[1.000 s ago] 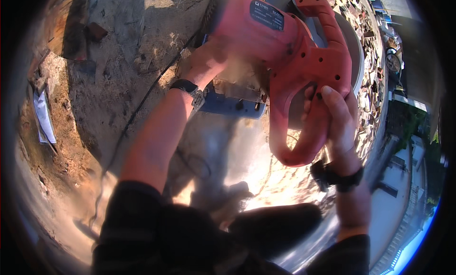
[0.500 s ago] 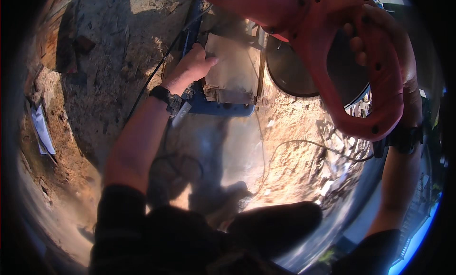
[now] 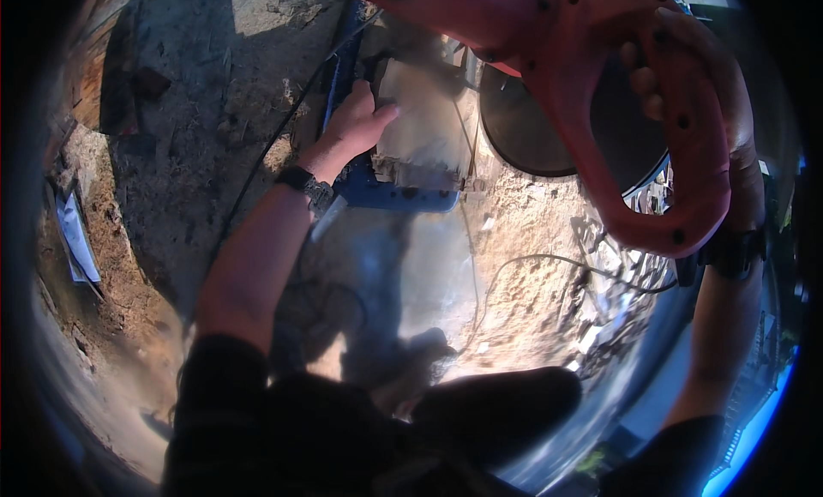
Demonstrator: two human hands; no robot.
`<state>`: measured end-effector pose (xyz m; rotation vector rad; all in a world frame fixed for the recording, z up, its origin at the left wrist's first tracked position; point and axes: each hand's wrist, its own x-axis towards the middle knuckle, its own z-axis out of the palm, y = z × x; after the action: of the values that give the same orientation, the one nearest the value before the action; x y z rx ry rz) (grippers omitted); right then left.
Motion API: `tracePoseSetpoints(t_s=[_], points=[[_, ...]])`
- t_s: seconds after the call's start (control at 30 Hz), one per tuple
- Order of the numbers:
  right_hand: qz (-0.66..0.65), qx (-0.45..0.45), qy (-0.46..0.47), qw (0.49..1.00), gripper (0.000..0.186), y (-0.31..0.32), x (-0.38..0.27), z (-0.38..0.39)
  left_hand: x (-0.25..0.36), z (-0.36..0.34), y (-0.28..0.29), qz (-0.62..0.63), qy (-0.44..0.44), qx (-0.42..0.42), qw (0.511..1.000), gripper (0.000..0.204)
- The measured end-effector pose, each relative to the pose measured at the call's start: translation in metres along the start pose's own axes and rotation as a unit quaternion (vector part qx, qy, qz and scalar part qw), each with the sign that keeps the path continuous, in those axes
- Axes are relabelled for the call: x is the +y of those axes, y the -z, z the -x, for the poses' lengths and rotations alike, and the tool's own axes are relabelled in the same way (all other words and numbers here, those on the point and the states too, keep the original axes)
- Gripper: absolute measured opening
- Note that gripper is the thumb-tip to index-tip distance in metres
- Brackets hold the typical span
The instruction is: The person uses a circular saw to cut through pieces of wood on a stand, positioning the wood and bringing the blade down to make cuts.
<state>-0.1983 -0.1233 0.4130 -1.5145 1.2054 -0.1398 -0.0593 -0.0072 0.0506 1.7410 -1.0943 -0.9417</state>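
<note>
A large red power saw [image 3: 583, 111] fills the upper right, its dark round blade [image 3: 523, 128] showing below the body. My right hand [image 3: 711, 85] is closed around its rear loop handle. At upper centre a flat piece of wood [image 3: 416, 120] lies on the saw's blue metal base [image 3: 403, 198]. My left hand [image 3: 360, 120] holds the wood at its left side, thumb over the top and fingers curled at the edge, partly hidden.
Dusty, debris-strewn ground [image 3: 214, 94] surrounds the saw, with scrap boards [image 3: 111, 77] and a white sheet [image 3: 79, 240] at left. A black cable [image 3: 279, 141] runs past my left arm; another lies at lower right [image 3: 591, 270]. Wood scraps and a pale building edge the right.
Compared with a second ago, the saw and my right hand have shifted rightward, uncovering the wood and blade. My left hand sits slightly lower and left; little differs over the last half second.
</note>
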Motion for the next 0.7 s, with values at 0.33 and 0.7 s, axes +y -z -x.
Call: tracePoseSetpoints(t_s=[0.33, 0.7], points=[[-0.076, 0.018, 0.004, 0.997, 0.037, -0.012, 0.006, 0.0, 0.019, -0.014, -0.039, -0.194, -0.149, 0.06, 0.968, 0.044], [-0.044, 0.064, -0.009, 0.997, 0.032, -0.04, 0.023, 0.014, 0.029, -0.019, -0.036, -0.069, -0.005, -0.034, 0.997, 0.04]])
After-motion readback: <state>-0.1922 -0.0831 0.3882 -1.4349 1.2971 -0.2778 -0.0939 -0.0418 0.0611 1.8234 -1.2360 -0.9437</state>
